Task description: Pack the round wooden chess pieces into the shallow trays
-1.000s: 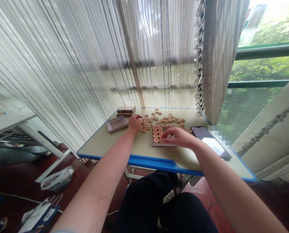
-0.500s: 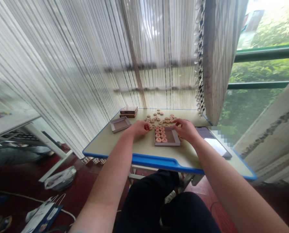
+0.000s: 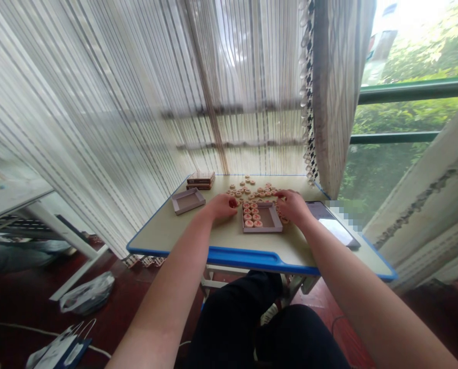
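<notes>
Round wooden xiangqi pieces with red characters (image 3: 247, 223) lie in two columns in the left part of a shallow open cardboard box (image 3: 262, 230). The right part of the box shows its bare floor. Just left of the box, my left hand (image 3: 223, 205) has its fingers curled closed; whatever is in them is hidden. My right hand (image 3: 293, 206) hovers at the box's back right corner, index finger and thumb apart, close to loose pieces. More loose pieces (image 3: 267, 191) are scattered behind the box, and one or two lie partly under my right hand.
A second shallow box part (image 3: 188, 200) lies at the left, with stacked brown boxes (image 3: 200, 180) behind it. A tablet or large phone (image 3: 334, 225) lies at the right. The table (image 3: 182, 230) has a raised blue edge. Striped curtains (image 3: 252, 102) hang behind.
The view has shifted slightly to the right. My left hand has curled in closer at the left of the box. My right hand stays near the box's right side, and the pieces in the box look the same.
</notes>
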`<state>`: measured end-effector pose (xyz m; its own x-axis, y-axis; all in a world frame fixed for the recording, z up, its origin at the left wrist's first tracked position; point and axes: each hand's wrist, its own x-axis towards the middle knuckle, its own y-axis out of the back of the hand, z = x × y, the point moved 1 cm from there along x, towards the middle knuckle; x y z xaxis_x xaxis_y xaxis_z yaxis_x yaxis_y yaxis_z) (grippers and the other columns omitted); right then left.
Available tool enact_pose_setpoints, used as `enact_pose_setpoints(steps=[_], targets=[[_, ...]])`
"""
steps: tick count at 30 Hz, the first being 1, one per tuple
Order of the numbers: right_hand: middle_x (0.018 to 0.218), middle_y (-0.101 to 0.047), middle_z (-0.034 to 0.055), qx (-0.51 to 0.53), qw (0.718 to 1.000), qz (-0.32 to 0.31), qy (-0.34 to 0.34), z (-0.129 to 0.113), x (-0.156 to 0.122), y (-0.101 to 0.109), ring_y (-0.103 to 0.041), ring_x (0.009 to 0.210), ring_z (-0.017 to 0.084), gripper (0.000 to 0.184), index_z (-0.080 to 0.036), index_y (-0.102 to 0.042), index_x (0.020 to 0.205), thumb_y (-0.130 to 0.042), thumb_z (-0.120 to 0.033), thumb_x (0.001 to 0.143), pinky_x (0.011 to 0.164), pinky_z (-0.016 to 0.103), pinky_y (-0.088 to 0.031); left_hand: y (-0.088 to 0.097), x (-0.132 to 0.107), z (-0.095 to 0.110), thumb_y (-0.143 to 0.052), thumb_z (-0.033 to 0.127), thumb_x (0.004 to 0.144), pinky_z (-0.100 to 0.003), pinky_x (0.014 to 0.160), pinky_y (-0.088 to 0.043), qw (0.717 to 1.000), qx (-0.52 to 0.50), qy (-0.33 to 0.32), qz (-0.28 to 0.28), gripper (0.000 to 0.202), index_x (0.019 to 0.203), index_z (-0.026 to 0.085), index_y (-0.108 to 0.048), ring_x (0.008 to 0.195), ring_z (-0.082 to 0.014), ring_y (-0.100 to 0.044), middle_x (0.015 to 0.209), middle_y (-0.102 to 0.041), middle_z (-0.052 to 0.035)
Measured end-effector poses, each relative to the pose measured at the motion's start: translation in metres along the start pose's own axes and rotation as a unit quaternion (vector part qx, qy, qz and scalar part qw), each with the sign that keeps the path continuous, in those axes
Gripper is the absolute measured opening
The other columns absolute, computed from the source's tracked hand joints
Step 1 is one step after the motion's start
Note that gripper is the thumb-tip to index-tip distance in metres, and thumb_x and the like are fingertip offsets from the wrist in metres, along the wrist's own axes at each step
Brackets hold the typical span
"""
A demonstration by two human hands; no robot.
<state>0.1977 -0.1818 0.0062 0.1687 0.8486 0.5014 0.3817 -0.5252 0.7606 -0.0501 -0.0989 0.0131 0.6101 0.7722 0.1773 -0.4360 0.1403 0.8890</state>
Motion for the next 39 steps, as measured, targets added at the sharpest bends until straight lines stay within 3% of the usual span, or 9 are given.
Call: enact_pose_setpoints(steps=[3,6,9,14,17,23,29,39], targets=[[0.105,-0.064,0.0118,-0.045,0.998,0.023,-0.044,0.010,0.002,0.000,-0.056,0.098,0.023,0.038,-0.014,-0.066,0.104,-0.045,-0.016,0.073,0.090,0.033,-0.039,0.000,0.000,0.004,-0.060,0.023,0.062,-0.023,0.067,-0.046,1.000,-0.004,-0.007,0.020,0.024,0.084,0.019,-0.068,0.070,-0.0138,-0.059,0.079,-0.066,-0.0011],[0.107,-0.064,0.0132,-0.066,0.996,-0.003,-0.053,0.013,0.002,-0.001,-0.055,0.102,0.025,0.036,-0.014,-0.067,0.103,-0.045,-0.018,0.075,0.093,0.035,-0.038,-0.002,0.002,0.007,-0.059,0.024,0.065,-0.026,0.073,-0.047,0.997,0.027,-0.028,0.065,0.021,0.082,0.018,-0.068,0.075,-0.0155,-0.059,0.082,-0.067,-0.0028],[0.110,-0.064,0.0112,-0.033,0.999,-0.018,-0.014,0.008,0.000,-0.003,-0.054,0.106,0.024,0.034,-0.016,-0.067,0.104,-0.045,-0.025,0.079,0.094,0.034,-0.038,-0.004,0.006,0.006,-0.056,0.025,0.070,-0.030,0.085,-0.044,0.989,0.061,-0.019,0.132,0.022,0.086,0.017,-0.068,0.088,-0.0194,-0.058,0.090,-0.067,-0.0063],[0.103,-0.067,0.0069,0.016,0.997,-0.066,0.046,-0.001,-0.001,-0.010,-0.056,0.103,0.021,0.030,-0.020,-0.067,0.101,-0.049,-0.030,0.080,0.091,0.032,-0.041,-0.006,0.013,-0.007,-0.050,0.023,0.076,-0.031,0.099,-0.036,0.972,0.089,0.064,0.208,0.033,0.105,0.016,-0.064,0.107,-0.0210,-0.053,0.109,-0.063,-0.0087],[0.103,-0.067,0.0052,0.018,0.994,-0.100,0.037,-0.001,-0.001,-0.012,-0.058,0.100,0.021,0.028,-0.022,-0.066,0.101,-0.051,-0.024,0.078,0.088,0.032,-0.043,-0.010,0.017,-0.017,-0.047,0.019,0.077,-0.029,0.100,-0.036,0.971,0.070,0.090,0.212,0.035,0.109,0.014,-0.061,0.110,-0.0198,-0.052,0.113,-0.062,-0.0092],[0.100,-0.068,0.0055,0.014,0.993,-0.109,0.041,-0.003,-0.002,-0.007,-0.059,0.097,0.021,0.029,-0.022,-0.067,0.100,-0.052,-0.019,0.075,0.087,0.031,-0.043,-0.014,0.025,-0.029,-0.041,0.011,0.075,-0.028,0.097,-0.038,0.969,0.041,0.108,0.217,0.036,0.104,0.013,-0.061,0.105,-0.0178,-0.054,0.108,-0.062,-0.0104],[0.100,-0.068,0.0057,0.016,0.993,-0.116,0.033,-0.004,-0.002,-0.005,-0.060,0.095,0.020,0.027,-0.021,-0.068,0.097,-0.052,-0.020,0.076,0.086,0.030,-0.044,-0.014,0.022,-0.031,-0.041,0.008,0.070,-0.027,0.095,-0.039,0.970,0.045,0.103,0.214,0.036,0.098,0.014,-0.064,0.102,-0.0177,-0.055,0.104,-0.064,-0.0091],[0.097,-0.068,0.0072,0.040,0.991,-0.126,0.033,-0.008,-0.005,-0.002,-0.061,0.093,0.021,0.028,-0.019,-0.069,0.095,-0.053,-0.015,0.072,0.083,0.030,-0.045,-0.015,0.022,-0.030,-0.040,0.009,0.073,-0.029,0.092,-0.042,0.976,0.045,0.117,0.180,0.039,0.103,0.016,-0.064,0.102,-0.0193,-0.057,0.107,-0.065,-0.0085]])
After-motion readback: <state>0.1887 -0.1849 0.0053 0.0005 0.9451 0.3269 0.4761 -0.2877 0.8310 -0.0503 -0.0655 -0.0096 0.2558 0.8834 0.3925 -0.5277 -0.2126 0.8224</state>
